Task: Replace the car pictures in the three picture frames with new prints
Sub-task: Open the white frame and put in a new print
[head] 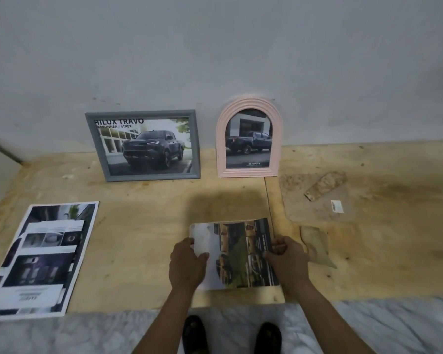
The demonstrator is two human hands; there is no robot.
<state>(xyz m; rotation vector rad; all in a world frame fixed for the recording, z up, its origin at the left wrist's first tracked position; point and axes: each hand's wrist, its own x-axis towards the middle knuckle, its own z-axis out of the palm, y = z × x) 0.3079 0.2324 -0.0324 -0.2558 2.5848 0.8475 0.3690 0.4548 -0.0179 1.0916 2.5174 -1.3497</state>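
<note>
Both hands are on the print lying flat on the plywood tabletop (143,251). The left hand (188,264) presses down on the pale left side of the print (237,254), thumb over its edge, while the right hand (288,259) has a pinching grip on the right edge, which looks slightly lifted. The picture on it is blurred; I make out yellowish vehicles and nothing more.

Beyond the hands, two frames lean upright against the wall: a grey rectangular frame (95,149) with a dark pickup under a "HILUX TRAVO" heading, and just to its right a pink arched frame (221,139) holding another dark truck. A third frame I cannot pick out for certain; some flat mottled pieces (325,186) lie to the right, apart from the rest.

Well off to the left lies a large printed sheet (44,256) with cut-out shapes in it.

To my eye this is the sizing or readying of a print before it goes into a frame. The next move likely calls for lifting it cleanly by the edges without creasing, then bringing a frame down from the wall and opening its back.
</note>
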